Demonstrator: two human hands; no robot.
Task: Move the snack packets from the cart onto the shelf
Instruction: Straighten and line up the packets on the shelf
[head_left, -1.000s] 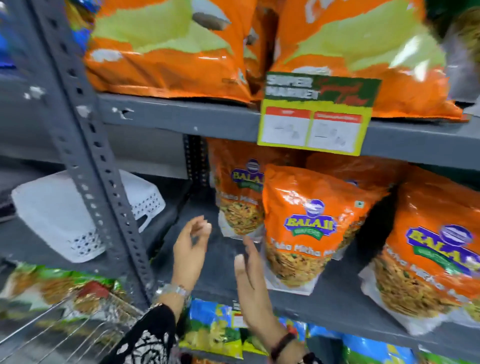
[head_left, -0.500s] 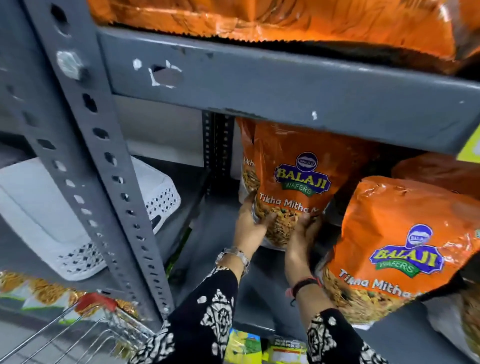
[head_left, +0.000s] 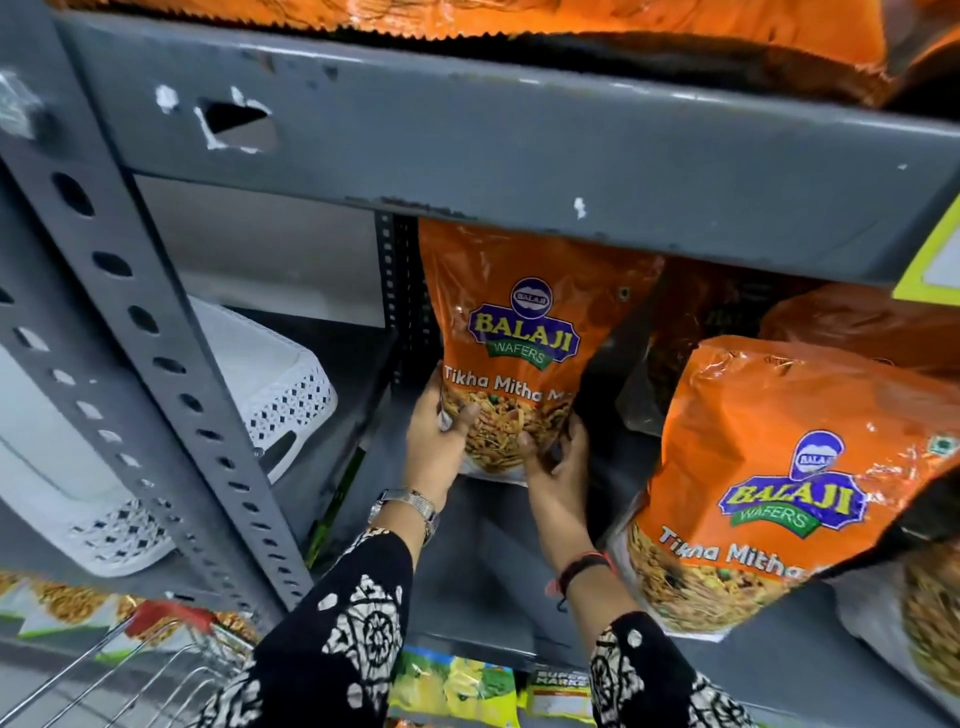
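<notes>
Because the packet (head_left: 511, 358) slumps unless propped, I am clamping my left hand (head_left: 437, 447) and right hand (head_left: 558, 478) on its lower corners, standing it upright at the shelf's (head_left: 498, 571) back

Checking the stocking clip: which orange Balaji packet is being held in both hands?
The upright packet at the back left, gripped at its bottom by left hand and right hand; the nearer right packet is untouched.

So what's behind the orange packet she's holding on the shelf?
Behind the held orange packet only a perforated rear upright shows beside it. Whether another packet stands directly behind is hidden by the packet itself.
</notes>
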